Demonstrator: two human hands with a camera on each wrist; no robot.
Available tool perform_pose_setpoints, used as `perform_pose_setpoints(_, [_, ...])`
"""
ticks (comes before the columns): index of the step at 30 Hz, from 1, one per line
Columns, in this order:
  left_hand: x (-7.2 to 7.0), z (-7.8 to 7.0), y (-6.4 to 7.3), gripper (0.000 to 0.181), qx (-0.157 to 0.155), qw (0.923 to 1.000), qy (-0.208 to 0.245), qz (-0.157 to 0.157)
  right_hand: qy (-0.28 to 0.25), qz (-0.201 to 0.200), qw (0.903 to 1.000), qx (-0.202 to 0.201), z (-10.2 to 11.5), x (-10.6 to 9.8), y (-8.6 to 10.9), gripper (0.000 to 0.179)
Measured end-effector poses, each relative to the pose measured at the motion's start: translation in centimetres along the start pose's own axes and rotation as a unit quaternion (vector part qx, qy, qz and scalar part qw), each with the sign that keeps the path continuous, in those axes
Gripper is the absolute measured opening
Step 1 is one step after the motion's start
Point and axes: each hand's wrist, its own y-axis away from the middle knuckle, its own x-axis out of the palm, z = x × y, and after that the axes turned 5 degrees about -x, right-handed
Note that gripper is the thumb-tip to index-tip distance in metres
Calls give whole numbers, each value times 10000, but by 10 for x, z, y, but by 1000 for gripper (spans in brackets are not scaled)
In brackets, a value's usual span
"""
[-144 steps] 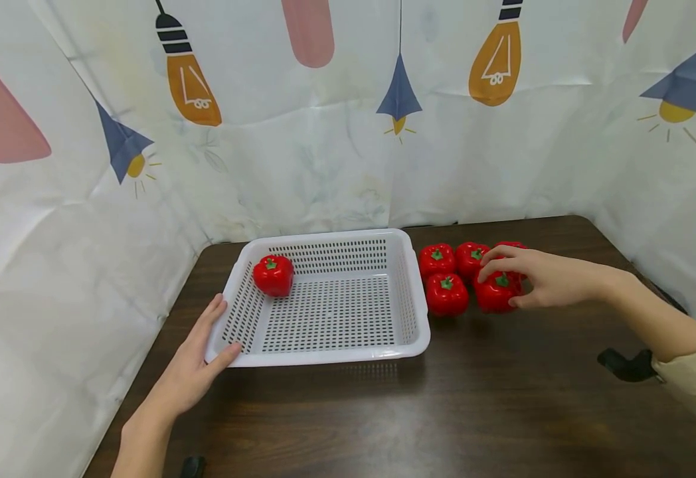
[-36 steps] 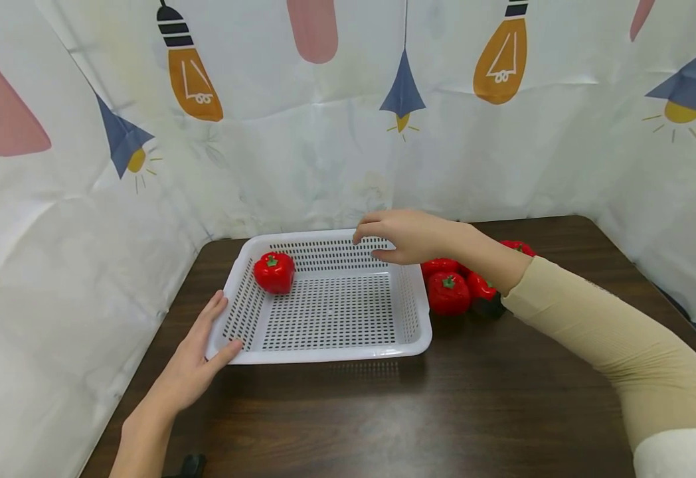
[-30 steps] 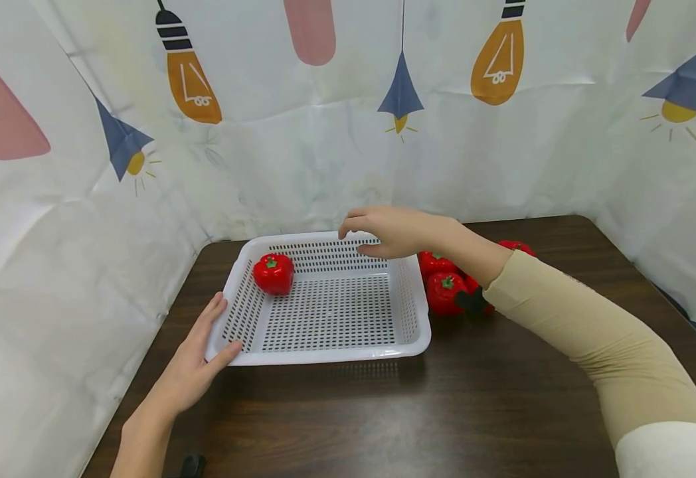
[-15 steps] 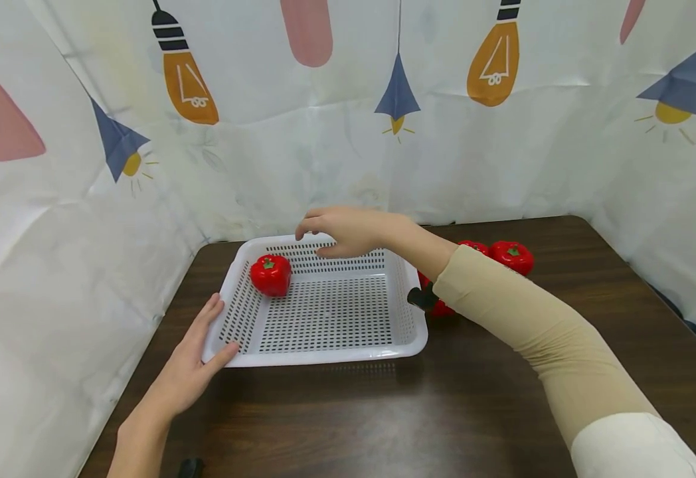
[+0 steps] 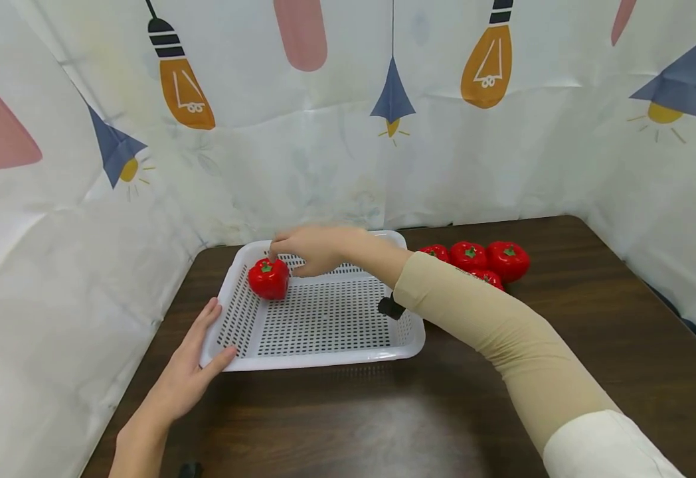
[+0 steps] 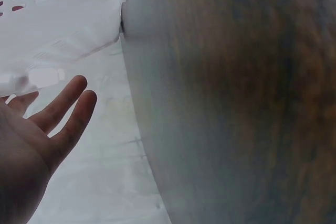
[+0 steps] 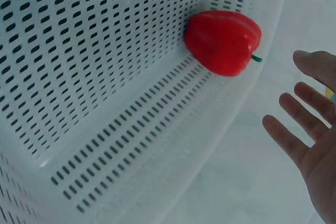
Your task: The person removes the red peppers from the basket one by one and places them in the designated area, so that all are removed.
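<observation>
A white perforated plastic basket (image 5: pixel 324 362) stands on the dark table, with one red bell pepper (image 5: pixel 268 280) in its back left corner. My right hand (image 5: pixel 315 251) reaches over the basket with fingers at the top of that bell pepper in the head view. In the right wrist view the right hand (image 7: pixel 315 129) has its fingers spread and nothing between them, beside the bell pepper (image 7: pixel 223 43). My left hand (image 5: pixel 186 372) rests at the basket's front left corner, thumb on the rim and fingers extended along the side.
Several more red bell peppers (image 5: pixel 508 261) sit in a cluster right of the basket, partly hidden by my right sleeve (image 5: pixel 491 332). A patterned white cloth (image 5: pixel 300 166) hangs along the back and sides of the table (image 5: pixel 348 425).
My right hand has moved left from the cluster of bell peppers, across the basket, and lowered to the one in the back left corner. The left hand keeps its place at the basket.
</observation>
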Motion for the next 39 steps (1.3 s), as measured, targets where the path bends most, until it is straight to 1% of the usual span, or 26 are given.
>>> perform_pose_setpoints(6, [-1, 1, 0, 82, 2, 10000, -46, -16, -42, 154, 9997, 178, 5, 9, -11, 58])
perform_pose_setpoints(11, [-3, 3, 2, 82, 33, 10000, -44, -43, -84, 230, 9994, 234, 6, 17, -20, 68])
perform_pose_setpoints(16, [-4, 4, 4, 81, 40, 10000, 0, -24, -229, 288, 9990, 254, 7, 23, -28, 71])
perform_pose_setpoints(21, [-3, 3, 2, 82, 24, 10000, 10, 14, -107, 404, 9987, 285, 6, 28, -37, 74])
perform_pose_setpoints(25, [-3, 2, 1, 82, 40, 10000, 43, 8, -127, 364, 9988, 305, 5, 34, -45, 77])
perform_pose_setpoints(30, [-2, 3, 0, 81, 99, 9999, 108, 14, -330, 239, 9985, 357, 3, 42, -54, 80])
perform_pose_setpoints(33, [-1, 3, 0, 82, 98, 9999, 116, 38, -276, 277, 9985, 381, 2, 47, -59, 80])
perform_pose_setpoints(39, [0, 1, 0, 81, 43, 10000, 53, 55, 60, 366, 9982, 478, 2, 56, -66, 79])
